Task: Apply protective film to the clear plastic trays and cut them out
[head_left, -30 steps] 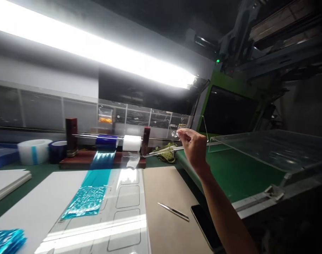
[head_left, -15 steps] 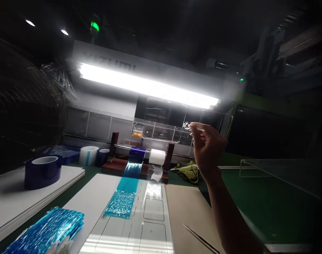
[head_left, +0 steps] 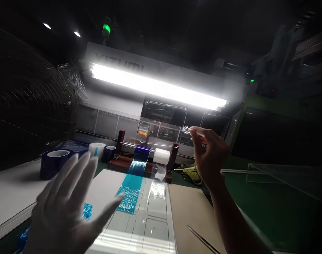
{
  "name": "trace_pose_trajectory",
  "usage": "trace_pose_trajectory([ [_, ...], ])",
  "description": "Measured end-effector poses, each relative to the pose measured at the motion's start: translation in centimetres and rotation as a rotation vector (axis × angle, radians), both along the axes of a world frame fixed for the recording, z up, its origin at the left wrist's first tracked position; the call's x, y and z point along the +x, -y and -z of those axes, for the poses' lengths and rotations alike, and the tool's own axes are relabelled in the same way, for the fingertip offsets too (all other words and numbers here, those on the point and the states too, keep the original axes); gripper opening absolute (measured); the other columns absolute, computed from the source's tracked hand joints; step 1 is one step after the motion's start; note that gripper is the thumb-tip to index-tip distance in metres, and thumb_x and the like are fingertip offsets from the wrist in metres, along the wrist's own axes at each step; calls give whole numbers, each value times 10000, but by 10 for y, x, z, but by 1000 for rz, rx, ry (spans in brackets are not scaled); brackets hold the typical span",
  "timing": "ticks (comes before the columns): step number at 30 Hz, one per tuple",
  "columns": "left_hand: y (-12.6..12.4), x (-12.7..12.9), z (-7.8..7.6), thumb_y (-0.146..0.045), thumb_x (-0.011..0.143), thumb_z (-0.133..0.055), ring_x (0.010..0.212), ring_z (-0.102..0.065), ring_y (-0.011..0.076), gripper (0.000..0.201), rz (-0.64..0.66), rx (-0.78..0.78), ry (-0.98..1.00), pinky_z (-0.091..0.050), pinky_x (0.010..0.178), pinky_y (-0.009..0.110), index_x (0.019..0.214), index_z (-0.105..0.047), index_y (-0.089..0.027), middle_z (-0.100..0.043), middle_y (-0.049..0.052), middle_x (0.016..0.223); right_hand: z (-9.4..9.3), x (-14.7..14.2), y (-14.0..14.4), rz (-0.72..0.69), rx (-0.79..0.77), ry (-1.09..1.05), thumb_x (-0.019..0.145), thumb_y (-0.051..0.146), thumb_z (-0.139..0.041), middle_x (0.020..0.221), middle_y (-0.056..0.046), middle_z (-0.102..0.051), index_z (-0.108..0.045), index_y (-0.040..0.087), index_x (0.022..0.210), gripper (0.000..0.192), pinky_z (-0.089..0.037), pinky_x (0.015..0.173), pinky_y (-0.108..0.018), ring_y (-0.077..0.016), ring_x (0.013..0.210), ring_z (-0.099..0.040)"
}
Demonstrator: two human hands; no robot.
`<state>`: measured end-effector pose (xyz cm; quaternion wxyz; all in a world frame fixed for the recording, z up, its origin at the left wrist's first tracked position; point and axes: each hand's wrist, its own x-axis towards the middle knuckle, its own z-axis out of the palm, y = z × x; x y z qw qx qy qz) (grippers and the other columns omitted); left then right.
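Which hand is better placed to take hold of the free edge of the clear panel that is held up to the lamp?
Probably left. The gloved left hand is open, empty and raised, below the panel's free left side. The right hand already pinches the clear panel at its right corner.

Left glove (head_left: pixel 68 208) blurred, cut off

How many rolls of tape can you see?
5: a dark blue roll on the white boards at left, a white one and a blue one behind, plus blue and white rolls on the dispenser rod.
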<state>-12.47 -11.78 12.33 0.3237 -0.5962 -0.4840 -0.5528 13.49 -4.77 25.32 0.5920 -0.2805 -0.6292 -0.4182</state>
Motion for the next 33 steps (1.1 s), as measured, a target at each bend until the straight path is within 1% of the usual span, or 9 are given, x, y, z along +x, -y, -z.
trace_pose_trajectory([
  [2, -15, 11, -32, -688, 718, -617, 1438, -160, 378, 1058, -97, 37, -78, -211, 1135, 593, 1510, -136, -177, -176, 127, 1580, 2, -2, 2, 26, 2, 27, 938, 281, -568, 773, -23, -720, -681, 190, 868, 161, -448, 542, -250, -122, 600, -631],
  [6, -39, 39, -91, -699, 723, -620, 1452, 69, 360, 1200, -133, 47, -204, 9, 1181, 533, 1492, 72, -92, 120, 125, 1590, 4, -6, 4, 43, 13, 75, 955, 273, -543, 758, -18, -705, -663, 198, 871, 164, -432, 531, -246, -114, 607, -616],
  [8, -47, 52, -105, -634, 731, -668, 1443, 116, 365, 1219, -106, 14, -238, 58, 1167, 547, 1476, 118, -76, 140, 154, 1581, 5, -7, 3, 55, 34, 93, 957, 260, -542, 739, -8, -696, -654, 204, 856, 161, -432, 536, -241, -108, 615, -617],
  [10, -54, 63, -109, -555, 728, -723, 1434, 136, 383, 1241, -56, -26, -241, 56, 1144, 599, 1464, 149, -68, 142, 203, 1570, 5, -9, 1, 75, 55, 104, 956, 254, -545, 721, 1, -686, -649, 209, 846, 158, -427, 529, -236, -103, 614, -618],
  [14, -67, 76, -101, -527, 735, -735, 1427, 138, 409, 1249, 45, 1, -232, 43, 1111, 656, 1456, 189, -96, 209, 223, 1544, 7, -11, -3, 105, 46, 122, 967, 263, -526, 736, 9, -693, -649, 227, 861, 167, -418, 509, -229, -98, 633, -626],
  [18, -74, 83, -93, -562, 755, -698, 1429, 116, 417, 1196, 84, -39, -215, 57, 1114, 644, 1474, 123, -73, 121, 244, 1562, 9, -10, -6, 134, 31, 137, 972, 270, -517, 738, 13, -697, -649, 223, 863, 178, -416, 509, -230, -97, 638, -628],
  [23, -72, 88, -73, -693, 657, -691, 1442, 42, 408, 1310, 4, 0, -219, 23, 1146, 595, 1481, 107, -61, 61, 231, 1576, 26, 6, -5, 149, -6, 114, 955, 268, -548, 722, 11, -700, -661, 215, 885, 143, -416, 506, -220, -101, 605, -630],
  [27, -66, 83, -38, -740, 611, -662, 1445, 6, 405, 1346, 28, -39, -268, -11, 1157, 587, 1483, 162, -129, 99, 137, 1592, 74, 36, 2, 177, -152, 105, 945, 231, -557, 759, -18, -720, -671, 195, 938, 120, -435, 542, -230, -127, 636, -659],
  [33, -70, 79, 32, -680, 443, -765, 1437, -51, 436, 1490, 107, -234, -370, -39, 1144, 609, 1490, 126, -105, 70, 202, 1583, 166, 83, 23, 275, -458, 63, 938, 180, -550, 741, -43, -714, -684, 181, 916, 136, -459, 577, -245, -163, 646, -679],
])
